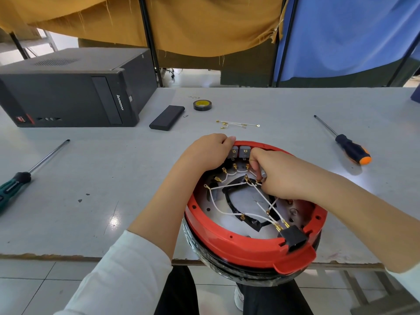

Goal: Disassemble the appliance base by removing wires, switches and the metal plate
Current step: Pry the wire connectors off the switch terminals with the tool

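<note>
The round red appliance base (pixel 238 248) lies upside down at the table's near edge, partly overhanging it. Inside are white wires (pixel 218 206) with brass terminals, a metal plate (pixel 244 201) and a black connector block (pixel 293 237). Two grey switches (pixel 244 152) sit in the far rim. My left hand (pixel 208 152) grips the far rim beside the left switch. My right hand (pixel 277 176) is closed around a small grey tool (pixel 263 173) next to the right switch, over the wires.
Loose removed wires (pixel 236 125) lie beyond the base. A green-handled screwdriver (pixel 25 176) is at left, an orange-and-black one (pixel 345 144) at right. A black computer case (pixel 68 89), a dark power bank (pixel 167 117) and a tape roll (pixel 202 105) stand farther back.
</note>
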